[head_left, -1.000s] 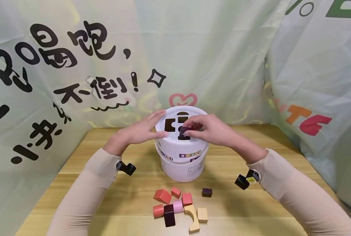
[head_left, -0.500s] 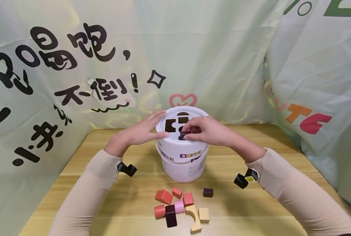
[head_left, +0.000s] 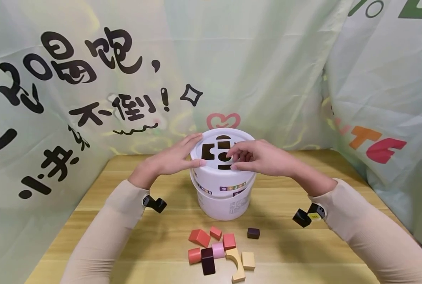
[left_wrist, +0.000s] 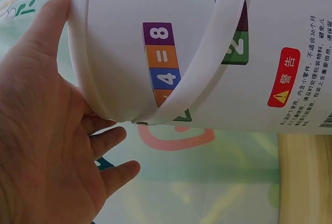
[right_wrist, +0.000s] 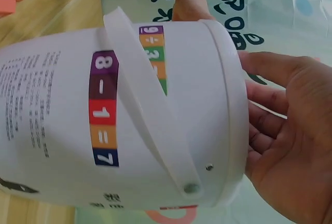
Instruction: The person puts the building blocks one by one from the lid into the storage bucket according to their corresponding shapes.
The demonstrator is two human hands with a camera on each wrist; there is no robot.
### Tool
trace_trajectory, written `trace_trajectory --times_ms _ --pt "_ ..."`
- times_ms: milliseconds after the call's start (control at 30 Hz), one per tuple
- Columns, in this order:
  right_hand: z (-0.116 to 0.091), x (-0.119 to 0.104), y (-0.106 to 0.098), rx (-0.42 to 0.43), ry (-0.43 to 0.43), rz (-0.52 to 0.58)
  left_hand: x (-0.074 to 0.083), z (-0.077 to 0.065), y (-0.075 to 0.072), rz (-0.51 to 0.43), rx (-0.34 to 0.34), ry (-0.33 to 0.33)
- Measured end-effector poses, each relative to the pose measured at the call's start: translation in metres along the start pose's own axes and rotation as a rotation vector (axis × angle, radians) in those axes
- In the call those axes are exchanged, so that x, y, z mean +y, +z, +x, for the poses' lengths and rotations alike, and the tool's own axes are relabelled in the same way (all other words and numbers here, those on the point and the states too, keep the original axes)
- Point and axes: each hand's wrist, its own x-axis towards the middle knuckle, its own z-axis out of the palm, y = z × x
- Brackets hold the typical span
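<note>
A white bucket [head_left: 223,207] stands upright with a white lid [head_left: 211,138] that has dark shaped cutouts. My left hand [head_left: 170,159] rests on the lid's left edge, thumb on top and fingers fairly straight along the rim; the left wrist view shows this hand [left_wrist: 46,120] beside the lid. Over the right part of the lid is my right hand [head_left: 267,158], its fingers loosely bent near the front slot and nothing seen between them. In the right wrist view the fingers of this hand [right_wrist: 301,125] reach over the lid's edge, which hides their tips.
In front of the bucket lie a red prism [head_left: 199,237], a pink cylinder [head_left: 218,250], a red cylinder [head_left: 194,256], a yellow arch [head_left: 237,268], a yellow block [head_left: 248,260], dark blocks [head_left: 208,261] and other red blocks [head_left: 229,241]. A printed curtain [head_left: 267,79] hangs behind the table.
The dark block that my right hand pinched has gone down through the front slot, out of sight. My right fingers have let go and stay over the lid. The left hand keeps its place.
</note>
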Motion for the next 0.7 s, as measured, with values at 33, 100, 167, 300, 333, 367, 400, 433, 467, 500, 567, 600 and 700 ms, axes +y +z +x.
trace_trajectory --times_ms 33,100,167,300,333,367,400,433,467,500,567,600,700 --pt "-0.002 0.000 -0.002 0.006 -0.005 0.004 0.000 0.001 0.000 0.000 0.003 0.005" --pt "-0.005 0.001 -0.005 0.029 -0.019 0.007 0.000 0.001 0.000 0.001 0.005 0.009" --pt "-0.009 0.003 -0.007 0.068 -0.031 0.006 0.000 0.002 -0.001 0.003 0.003 0.009" --pt "-0.022 0.006 -0.011 0.200 -0.055 -0.032 0.000 0.001 -0.001 -0.003 0.003 0.005" --pt "-0.026 0.008 -0.011 0.234 -0.061 -0.049 0.000 0.001 -0.001 -0.003 0.005 0.006" --pt "-0.030 0.009 -0.012 0.268 -0.068 -0.064 0.000 0.000 -0.001 -0.004 0.006 0.006" --pt "-0.034 0.011 -0.011 0.297 -0.077 -0.077 0.000 0.000 -0.001 -0.006 0.007 0.005" --pt "-0.038 0.012 -0.011 0.320 -0.086 -0.085 0.000 0.000 -0.001 -0.007 0.006 0.004" --pt "-0.042 0.014 -0.010 0.339 -0.096 -0.091 0.000 0.000 -0.001 -0.006 0.004 0.004" --pt "-0.045 0.015 -0.009 0.355 -0.106 -0.095 -0.001 0.000 0.000 -0.004 0.003 0.003" --pt "-0.051 0.018 -0.007 0.384 -0.123 -0.093 -0.001 0.000 0.000 -0.006 0.001 0.001" --pt "-0.054 0.020 -0.006 0.394 -0.126 -0.087 -0.001 0.000 0.000 -0.007 0.001 0.002" --pt "-0.062 0.024 -0.002 0.403 -0.111 -0.060 -0.002 0.000 0.001 -0.009 0.003 0.004"
